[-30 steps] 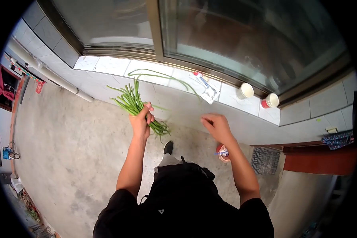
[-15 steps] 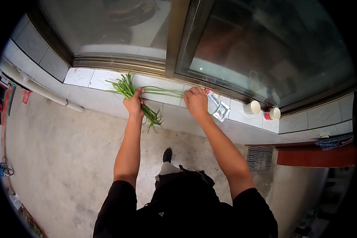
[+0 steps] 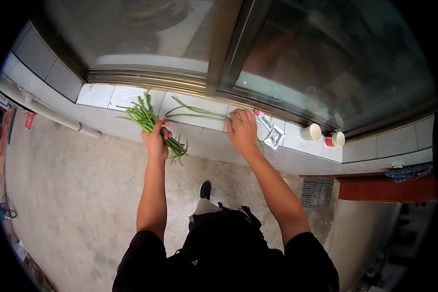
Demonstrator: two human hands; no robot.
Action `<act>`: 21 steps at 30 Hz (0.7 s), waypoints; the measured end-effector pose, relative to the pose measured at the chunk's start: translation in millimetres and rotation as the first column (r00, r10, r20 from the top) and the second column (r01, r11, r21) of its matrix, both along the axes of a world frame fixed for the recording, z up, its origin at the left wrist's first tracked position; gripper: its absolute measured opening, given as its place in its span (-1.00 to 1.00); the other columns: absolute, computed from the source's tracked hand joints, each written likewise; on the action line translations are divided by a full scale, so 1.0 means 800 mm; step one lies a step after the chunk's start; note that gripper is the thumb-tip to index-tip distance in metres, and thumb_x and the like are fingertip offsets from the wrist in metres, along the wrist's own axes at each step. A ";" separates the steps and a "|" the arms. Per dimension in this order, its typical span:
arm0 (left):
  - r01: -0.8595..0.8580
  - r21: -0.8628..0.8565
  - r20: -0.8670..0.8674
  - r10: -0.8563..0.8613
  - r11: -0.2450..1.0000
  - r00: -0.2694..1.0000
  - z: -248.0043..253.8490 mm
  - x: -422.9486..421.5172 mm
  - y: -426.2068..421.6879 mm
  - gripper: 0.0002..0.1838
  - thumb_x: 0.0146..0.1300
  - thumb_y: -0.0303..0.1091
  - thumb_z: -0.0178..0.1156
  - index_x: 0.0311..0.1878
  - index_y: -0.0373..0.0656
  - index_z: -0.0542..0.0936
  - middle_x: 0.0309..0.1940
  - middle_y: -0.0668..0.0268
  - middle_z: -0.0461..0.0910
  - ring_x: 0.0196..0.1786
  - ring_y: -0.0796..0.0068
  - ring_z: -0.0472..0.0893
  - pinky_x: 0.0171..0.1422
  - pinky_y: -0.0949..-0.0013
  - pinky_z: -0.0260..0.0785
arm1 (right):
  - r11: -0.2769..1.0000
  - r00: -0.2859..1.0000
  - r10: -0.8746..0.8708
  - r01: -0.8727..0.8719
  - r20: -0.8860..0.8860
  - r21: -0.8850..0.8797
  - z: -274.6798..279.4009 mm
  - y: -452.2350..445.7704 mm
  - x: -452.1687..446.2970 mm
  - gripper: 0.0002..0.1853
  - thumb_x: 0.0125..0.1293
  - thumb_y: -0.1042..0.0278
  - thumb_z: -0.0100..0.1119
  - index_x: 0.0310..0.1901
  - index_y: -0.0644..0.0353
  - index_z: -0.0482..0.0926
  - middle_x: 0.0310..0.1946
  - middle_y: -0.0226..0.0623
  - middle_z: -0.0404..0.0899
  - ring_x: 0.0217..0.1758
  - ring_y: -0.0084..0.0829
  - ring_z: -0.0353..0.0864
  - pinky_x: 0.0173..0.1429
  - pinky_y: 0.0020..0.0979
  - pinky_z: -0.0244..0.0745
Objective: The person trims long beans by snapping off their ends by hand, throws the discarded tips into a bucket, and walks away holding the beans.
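My left hand (image 3: 155, 139) is wrapped round a bunch of long green stalks (image 3: 140, 113), held over the front edge of the tiled ledge. A few loose green stalks (image 3: 193, 112) lie on the white tiles, running from near the bunch to my right hand (image 3: 242, 127). The right hand's fingers are bent down over the stalks' right part, which they partly hide; the thin ends come out below, to its right. Beside that hand lie a silver packet (image 3: 274, 137) and a printed tube-like packet (image 3: 263, 118).
Two paper cups (image 3: 311, 132), (image 3: 337, 139) stand at the ledge's right. Behind the ledge (image 3: 96, 95) is a sliding window (image 3: 219, 48). A grey mat (image 3: 317, 192) lies on the concrete floor (image 3: 82, 185); a pipe (image 3: 58, 115) runs along the left wall.
My right hand has moved from the air beyond the ledge onto the loose stalks. The left hand, with the bunch, has shifted left. The view has turned, and the bucket-like container is out of sight.
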State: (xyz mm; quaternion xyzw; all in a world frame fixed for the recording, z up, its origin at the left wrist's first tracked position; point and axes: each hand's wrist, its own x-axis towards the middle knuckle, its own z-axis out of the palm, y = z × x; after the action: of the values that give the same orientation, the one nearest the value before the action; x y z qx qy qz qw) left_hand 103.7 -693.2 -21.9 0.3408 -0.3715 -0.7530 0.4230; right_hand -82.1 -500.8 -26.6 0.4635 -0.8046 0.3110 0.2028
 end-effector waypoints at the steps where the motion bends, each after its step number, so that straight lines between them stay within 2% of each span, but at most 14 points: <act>1: 0.123 -0.011 -0.035 -0.124 0.992 0.992 0.007 0.013 0.012 -0.89 0.34 -0.44 0.21 -0.18 -0.28 0.53 -0.48 0.25 0.54 -0.67 0.57 0.34 -0.48 0.39 0.34 | 0.998 0.999 0.024 -0.023 0.025 -0.052 0.007 0.008 0.010 -0.85 0.13 0.43 0.33 -0.25 0.25 0.68 -0.24 -0.22 0.63 0.00 -0.14 0.53 0.11 -0.16 0.41; 2: 0.112 -0.013 -0.030 -0.113 0.994 0.993 0.016 0.023 0.026 -0.89 0.34 -0.44 0.21 -0.18 -0.28 0.53 -0.48 0.25 0.54 -0.67 0.57 0.34 -0.48 0.39 0.34 | 0.998 0.999 0.035 -0.034 0.029 -0.054 0.009 0.015 0.020 -0.85 0.13 0.43 0.33 -0.25 0.25 0.68 -0.24 -0.22 0.63 0.00 -0.14 0.53 0.11 -0.16 0.41; 4: 0.381 -0.020 -0.119 -0.380 0.925 0.917 0.037 0.039 0.064 -0.88 0.37 -0.42 0.18 -0.21 -0.27 0.51 -0.49 0.25 0.52 -0.65 0.55 0.36 -0.46 0.38 0.34 | 0.967 0.952 0.218 -0.181 0.216 -0.177 0.017 0.036 0.043 -0.84 0.16 0.47 0.35 -0.20 0.26 0.69 -0.21 -0.25 0.65 -0.11 -0.23 0.59 -0.02 -0.24 0.47; 5: 0.381 -0.017 -0.118 -0.380 0.925 0.918 0.042 0.046 0.082 -0.88 0.37 -0.42 0.18 -0.21 -0.27 0.51 -0.49 0.25 0.52 -0.65 0.55 0.36 -0.46 0.38 0.34 | 0.968 0.951 0.217 -0.181 0.219 -0.175 0.024 0.049 0.059 -0.84 0.16 0.47 0.35 -0.20 0.26 0.69 -0.21 -0.25 0.65 -0.11 -0.23 0.59 -0.02 -0.24 0.47; 6: 0.459 -0.033 -0.133 -0.459 0.888 0.878 0.047 0.049 0.100 -0.89 0.38 -0.43 0.18 -0.21 -0.27 0.50 -0.49 0.25 0.51 -0.64 0.55 0.37 -0.46 0.37 0.35 | 0.940 0.827 0.318 -0.212 0.464 -0.268 0.046 0.058 0.081 -0.84 0.19 0.47 0.36 -0.20 0.27 0.68 -0.20 -0.26 0.66 -0.16 -0.32 0.61 -0.08 -0.32 0.47; 7: 0.538 -0.049 -0.148 -0.538 0.842 0.830 0.052 0.051 0.120 -0.89 0.38 -0.43 0.17 -0.20 -0.27 0.50 -0.50 0.26 0.50 -0.64 0.54 0.37 -0.46 0.36 0.35 | 0.908 0.632 0.408 -0.207 0.658 -0.364 0.066 0.068 0.098 -0.85 0.21 0.46 0.38 -0.19 0.27 0.68 -0.19 -0.28 0.67 -0.22 -0.40 0.62 -0.15 -0.40 0.47; 10: 0.654 -0.006 -0.122 -0.649 0.757 0.751 0.063 0.055 0.178 -0.84 0.38 -0.37 0.19 -0.18 -0.26 0.46 -0.51 0.26 0.47 -0.67 0.55 0.34 -0.48 0.38 0.34 | 0.868 0.511 0.490 -0.212 0.706 -0.449 0.106 0.103 0.127 -0.83 0.27 0.42 0.39 -0.18 0.30 0.67 -0.26 -0.30 0.69 -0.32 -0.57 0.60 -0.22 -0.55 0.42; 11: 0.681 -0.003 -0.127 -0.676 0.732 0.726 0.064 0.056 0.196 -0.84 0.39 -0.37 0.19 -0.15 -0.26 0.47 -0.51 0.23 0.48 -0.67 0.53 0.36 -0.48 0.37 0.35 | 0.873 0.517 0.478 -0.193 0.710 -0.448 0.106 0.117 0.131 -0.83 0.27 0.42 0.39 -0.18 0.30 0.67 -0.26 -0.30 0.69 -0.32 -0.57 0.60 -0.22 -0.55 0.42; 13: 0.742 0.010 -0.131 -0.735 0.670 0.666 0.069 0.055 0.228 -0.84 0.39 -0.38 0.19 -0.12 -0.27 0.48 -0.52 0.22 0.49 -0.67 0.52 0.37 -0.49 0.36 0.35 | 0.893 0.305 0.451 -0.140 0.839 -0.429 0.107 0.145 0.134 -0.88 0.32 0.48 0.33 -0.17 0.32 0.64 -0.39 -0.29 0.67 -0.41 -0.55 0.62 -0.32 -0.55 0.48; 14: 0.785 0.022 -0.135 -0.777 0.619 0.615 0.072 0.053 0.243 -0.84 0.39 -0.39 0.18 -0.09 -0.27 0.49 -0.53 0.20 0.49 -0.67 0.50 0.38 -0.49 0.36 0.35 | 0.894 0.317 0.445 -0.111 0.837 -0.434 0.107 0.162 0.136 -0.88 0.32 0.48 0.33 -0.17 0.32 0.64 -0.39 -0.29 0.67 -0.41 -0.55 0.62 -0.32 -0.55 0.48; 16: 0.831 0.007 -0.128 -0.823 0.557 0.553 0.071 0.048 0.268 -0.81 0.38 -0.40 0.17 -0.06 -0.31 0.49 -0.52 0.14 0.53 -0.66 0.44 0.41 -0.49 0.34 0.38 | 0.820 -0.036 0.573 0.028 0.819 -0.572 0.106 0.195 0.141 -0.95 0.38 0.56 0.22 -0.19 0.34 0.57 -0.51 -0.29 0.60 -0.53 -0.51 0.60 -0.42 -0.49 0.56; 17: 0.847 0.007 -0.135 -0.839 0.532 0.527 0.073 0.045 0.282 -0.81 0.39 -0.40 0.16 -0.07 -0.34 0.49 -0.49 0.10 0.56 -0.65 0.39 0.46 -0.47 0.31 0.42 | 0.814 -0.018 0.580 0.056 0.815 -0.578 0.107 0.213 0.142 -0.95 0.38 0.56 0.22 -0.19 0.34 0.57 -0.51 -0.29 0.60 -0.53 -0.51 0.60 -0.42 -0.49 0.56; 19: 0.879 0.008 -0.140 -0.869 0.478 0.474 0.071 0.040 0.311 -0.80 0.39 -0.40 0.15 -0.08 -0.37 0.49 -0.47 0.05 0.59 -0.63 0.35 0.51 -0.45 0.29 0.46 | 0.797 -0.097 0.604 0.105 0.791 -0.595 0.106 0.249 0.147 -0.94 0.38 0.67 0.10 -0.21 0.35 0.56 -0.43 -0.25 0.61 -0.59 -0.44 0.57 -0.40 -0.37 0.64; 21: 0.894 -0.031 -0.149 -0.887 0.447 0.438 0.067 0.038 0.338 -0.84 0.43 -0.44 0.09 -0.10 -0.38 0.52 -0.39 0.02 0.65 -0.51 0.28 0.64 -0.38 0.29 0.52 | 0.761 -0.066 0.642 0.169 0.763 -0.626 0.105 0.282 0.155 -0.93 0.37 0.68 0.08 -0.22 0.34 0.56 -0.42 -0.27 0.61 -0.56 -0.46 0.56 -0.38 -0.39 0.61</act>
State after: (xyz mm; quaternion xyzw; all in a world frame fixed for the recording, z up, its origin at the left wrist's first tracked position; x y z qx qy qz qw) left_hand 134.3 -422.7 31.6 0.0510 -0.4439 -0.8944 -0.0193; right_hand 41.7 -274.9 57.7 0.1634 -0.4634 0.7897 -0.3674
